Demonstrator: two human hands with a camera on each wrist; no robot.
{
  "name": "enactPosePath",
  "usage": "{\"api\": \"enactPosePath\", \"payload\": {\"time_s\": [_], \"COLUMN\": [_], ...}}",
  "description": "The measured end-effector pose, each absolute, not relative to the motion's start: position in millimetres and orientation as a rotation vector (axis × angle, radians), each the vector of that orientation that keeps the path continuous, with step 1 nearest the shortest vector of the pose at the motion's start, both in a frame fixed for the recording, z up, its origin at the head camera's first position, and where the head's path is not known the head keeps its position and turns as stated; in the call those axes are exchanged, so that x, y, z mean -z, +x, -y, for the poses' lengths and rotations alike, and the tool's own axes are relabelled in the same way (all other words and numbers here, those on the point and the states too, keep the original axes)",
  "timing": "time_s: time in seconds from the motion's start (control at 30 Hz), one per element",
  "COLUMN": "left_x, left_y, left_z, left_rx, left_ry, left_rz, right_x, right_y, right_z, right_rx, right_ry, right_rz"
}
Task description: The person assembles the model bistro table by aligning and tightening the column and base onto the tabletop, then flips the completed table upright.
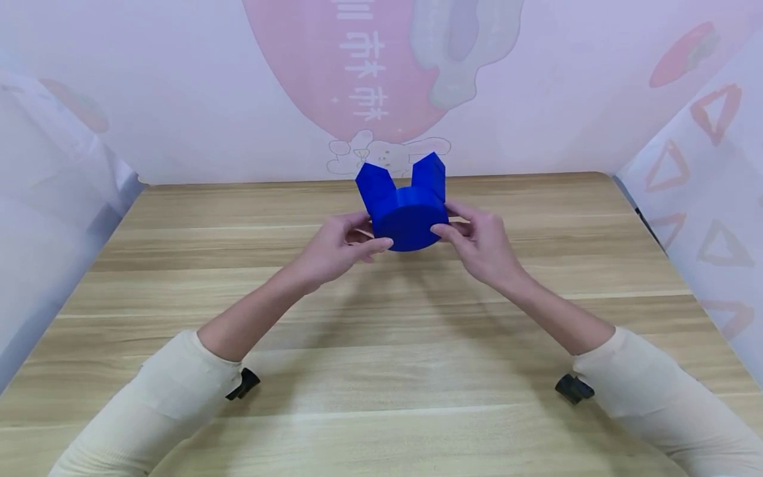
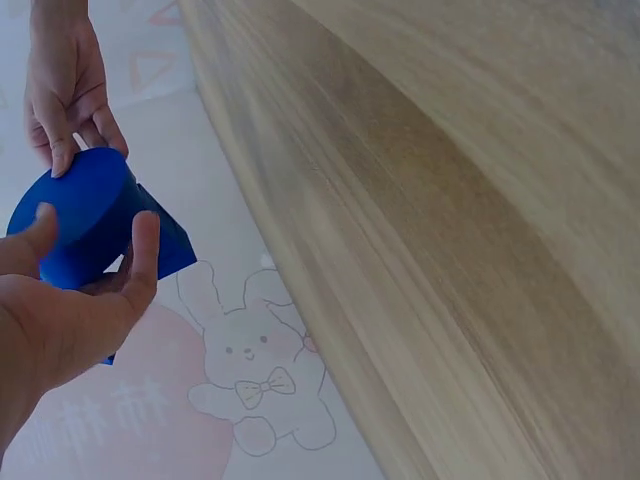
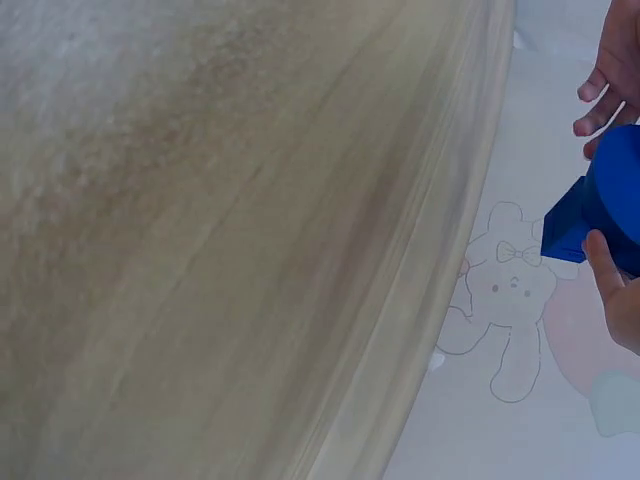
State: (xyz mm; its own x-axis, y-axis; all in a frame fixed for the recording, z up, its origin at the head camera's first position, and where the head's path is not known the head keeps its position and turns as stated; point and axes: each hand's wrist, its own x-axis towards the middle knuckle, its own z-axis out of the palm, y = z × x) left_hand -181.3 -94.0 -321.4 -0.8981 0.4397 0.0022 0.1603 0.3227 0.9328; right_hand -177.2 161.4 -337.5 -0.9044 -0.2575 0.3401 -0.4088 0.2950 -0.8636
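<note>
A blue object (image 1: 410,228) with a thick round disc and two angular prongs is held up above the far part of the table, its flat round face towards me. My left hand (image 1: 340,248) grips its left side, thumb on the face's lower left edge. On the opposite side my right hand (image 1: 484,244) pinches it, thumb on the face and fingers behind. The left wrist view shows the disc (image 2: 85,200) between both hands. In the right wrist view the blue object (image 3: 615,195) is cut off by the frame's edge.
The wood-grain table (image 1: 411,377) stretches below, its far edge meeting a printed white and pink wall (image 1: 197,86). White side panels (image 1: 715,218) stand left and right. Small black devices (image 1: 243,384) show at both cream sleeves (image 1: 161,391).
</note>
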Motion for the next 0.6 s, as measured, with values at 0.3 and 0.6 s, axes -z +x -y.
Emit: {"api": "enactPosePath", "payload": {"time_s": [0.3,0.6], "left_x": [319.6,323.6], "left_y": [-181.8,-187.6], "left_z": [89.3,89.5], "left_rx": [-1.712,-1.753], "left_ry": [0.418,0.21], "left_rz": [-2.446,-2.283], "right_x": [335.4,332.8], "right_y": [-178.5,-177.9], "right_z": [-161.0,-162.0], "right_rx": [-1.836,-2.054], "right_ry": [0.476,0.273], "right_rz": [2.435,2.554]}}
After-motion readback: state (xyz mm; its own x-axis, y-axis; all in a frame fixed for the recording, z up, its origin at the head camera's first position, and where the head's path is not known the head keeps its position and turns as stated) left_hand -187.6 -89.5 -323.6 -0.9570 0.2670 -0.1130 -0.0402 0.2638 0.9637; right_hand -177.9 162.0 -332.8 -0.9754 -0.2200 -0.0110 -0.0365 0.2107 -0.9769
